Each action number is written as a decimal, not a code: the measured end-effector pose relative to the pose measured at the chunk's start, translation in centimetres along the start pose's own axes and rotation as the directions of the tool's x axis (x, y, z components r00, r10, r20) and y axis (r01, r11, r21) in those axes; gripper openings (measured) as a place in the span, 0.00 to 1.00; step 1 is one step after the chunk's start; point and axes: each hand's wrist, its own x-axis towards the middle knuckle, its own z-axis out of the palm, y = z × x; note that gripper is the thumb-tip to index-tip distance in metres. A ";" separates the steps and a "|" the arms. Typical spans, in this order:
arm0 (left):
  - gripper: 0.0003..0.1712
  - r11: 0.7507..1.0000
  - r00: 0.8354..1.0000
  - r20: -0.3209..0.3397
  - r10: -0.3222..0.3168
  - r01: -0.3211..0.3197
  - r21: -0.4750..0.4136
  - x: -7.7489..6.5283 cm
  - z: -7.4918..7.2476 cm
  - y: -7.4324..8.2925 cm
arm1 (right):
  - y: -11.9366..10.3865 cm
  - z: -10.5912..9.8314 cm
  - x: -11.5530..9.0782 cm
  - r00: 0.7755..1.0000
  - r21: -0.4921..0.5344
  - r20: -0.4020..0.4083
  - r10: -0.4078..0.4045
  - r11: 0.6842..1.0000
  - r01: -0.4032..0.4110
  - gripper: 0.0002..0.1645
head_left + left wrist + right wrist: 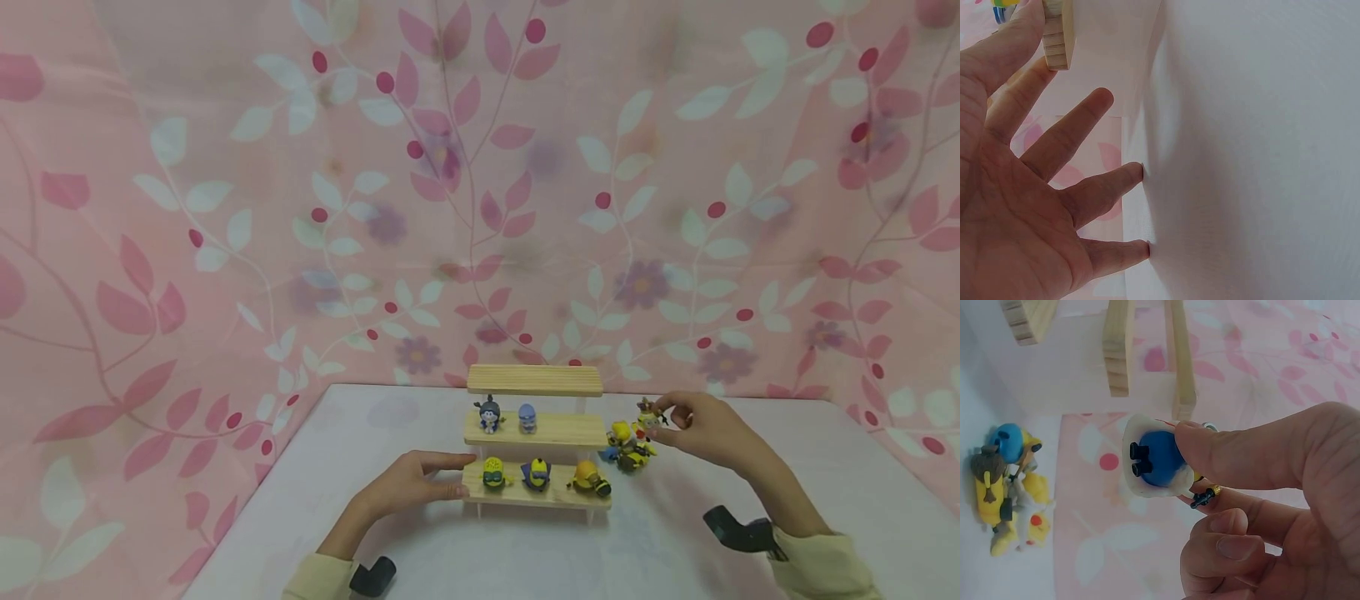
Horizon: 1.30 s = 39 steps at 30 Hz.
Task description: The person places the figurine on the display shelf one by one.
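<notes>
A wooden three-tier display stand (pixel 534 380) stands on the table. My left hand (pixel 422 482) holds the left end of its bottom tier between thumb and index finger. In the left wrist view the other fingers are spread, the last two with tips at the tabletop. My right hand (pixel 701 427) pinches a minion figurine (pixel 1161 457) with a crown, white robe and blue underside, raised beside the stand. Bottom-tier figures are a green-and-yellow one (pixel 493 473), a caped minion (pixel 537 473) and an orange-and-yellow one (pixel 588 478). The middle tier bears a dark-haired figure (pixel 490 415) and a blue-capped one (pixel 528 418).
A small pile of minion figurines (pixel 632 456) lies on the white table (pixel 405 550), right of the stand and below my right hand. A pink floral cloth (pixel 480 208) hangs behind the table. The top tier bears no figures.
</notes>
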 end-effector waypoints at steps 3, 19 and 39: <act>0.28 1.000 1.000 0.001 0.003 -0.003 0.000 0.0 0.0 0.0 | -0.4 0.1 0.1 1.000 0.002 -0.015 -0.007 1.000 0.007 0.20; 0.28 1.000 1.000 0.007 -0.002 0.002 0.013 0.1 0.1 -0.1 | -2.2 1.9 1.2 0.996 0.076 -0.069 -0.059 0.995 0.064 0.19; 0.28 1.000 1.000 0.005 0.003 -0.003 0.009 0.1 0.0 -0.1 | -4.3 3.6 2.5 0.994 0.091 -0.093 -0.063 0.993 0.071 0.20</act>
